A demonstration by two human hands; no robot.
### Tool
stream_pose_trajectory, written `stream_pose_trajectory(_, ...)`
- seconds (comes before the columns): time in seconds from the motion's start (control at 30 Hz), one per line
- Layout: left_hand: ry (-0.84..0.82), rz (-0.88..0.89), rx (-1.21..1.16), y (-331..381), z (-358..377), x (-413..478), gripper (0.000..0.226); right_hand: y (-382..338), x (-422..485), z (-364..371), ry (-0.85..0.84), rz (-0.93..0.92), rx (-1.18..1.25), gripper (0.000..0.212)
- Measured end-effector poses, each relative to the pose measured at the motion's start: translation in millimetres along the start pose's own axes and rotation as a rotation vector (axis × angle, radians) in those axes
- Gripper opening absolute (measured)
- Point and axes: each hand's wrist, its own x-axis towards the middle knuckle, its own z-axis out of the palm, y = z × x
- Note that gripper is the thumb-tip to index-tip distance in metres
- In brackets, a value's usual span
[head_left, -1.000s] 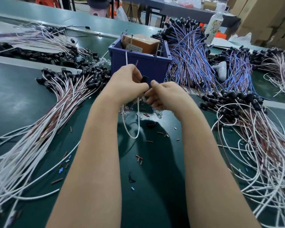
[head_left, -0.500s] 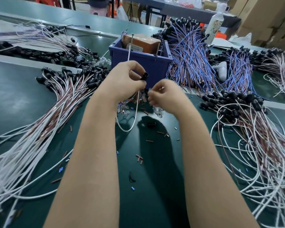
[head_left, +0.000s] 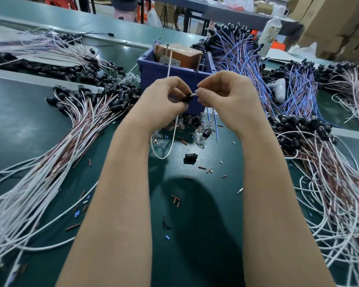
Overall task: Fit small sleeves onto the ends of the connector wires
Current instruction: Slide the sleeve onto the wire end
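Note:
My left hand (head_left: pixel 164 100) pinches a small black connector (head_left: pixel 187 98) whose white wire (head_left: pixel 170 139) loops down to the green mat and rises again behind the fingers. My right hand (head_left: pixel 226 96) pinches a tiny clear piece (head_left: pixel 195 93) with its tip at the connector's open end. The two hands almost touch, just in front of the blue bin (head_left: pixel 174 73). Below them lie clear pieces (head_left: pixel 199 139), two loose black connectors (head_left: pixel 191 157) and short brown sleeves (head_left: pixel 175 198) scattered on the mat.
A fan of white and brown wires with black connectors (head_left: pixel 75 121) lies to the left, a similar tangle (head_left: pixel 330 172) to the right. Blue-wired bundles (head_left: pixel 243 56) sit behind the bin, which holds a brown box (head_left: pixel 180 53). A bottle (head_left: pixel 270 36) stands at back right.
My right hand rose from below the left hand to the connector's level, bringing the clear piece to its end. The left hand turned the connector toward it.

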Motion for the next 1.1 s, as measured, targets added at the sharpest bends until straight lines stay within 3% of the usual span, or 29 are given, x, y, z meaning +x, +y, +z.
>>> stream_pose_trajectory(0.2,-0.015,0.026,0.078,2,2,0,0.017,-2,0,0,0.037,0.008,-0.171,0.005)
stream_pose_trajectory(0.37,-0.034,0.092,0.147,6,4,-1,0.015,-2,1,-1,0.074,-0.022,-0.341,0.007)
stream_pose_trajectory(0.57,-0.02,0.124,0.134,8,5,-2,0.017,2,1,-7,0.068,0.042,-0.093,0.021)
stream_pose_trajectory(1.1,-0.052,0.084,0.186,5,7,-1,0.016,18,-1,6,0.0,0.194,0.197,0.022)
